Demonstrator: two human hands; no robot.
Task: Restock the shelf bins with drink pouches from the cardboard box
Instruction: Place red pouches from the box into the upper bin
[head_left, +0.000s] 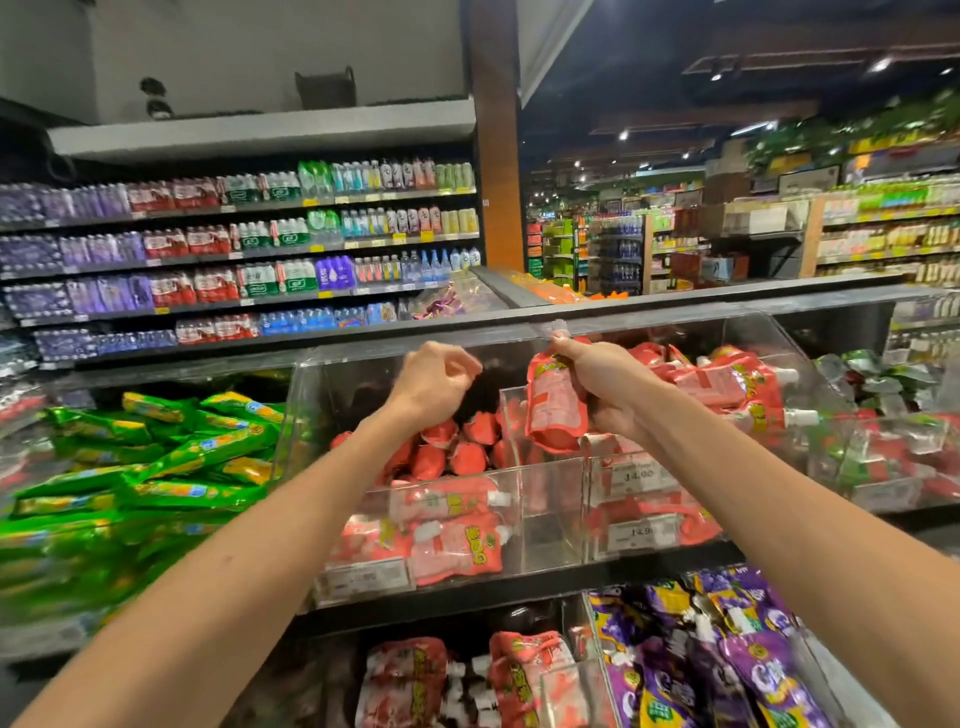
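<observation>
Supermarket aisle: clear shelf bins (550, 499) partly stocked with drink pouches (457, 545).
Right hand (608, 384) grips a red pouch (553, 410) above the bins; left hand (436, 379) hovers, fingers curled on nothing. Restocking looks midway; no cardboard box visible.

Both forearms bare, reaching fwd from the near corners, converging at centre. L hand (434, 382) has its wrist bent down, fingers curled in w/ nothing in them. R hand (608, 387) sits just right of it, not touching, thumb pointing far, fingers wrapped round a red pouch (555, 410).
</observation>
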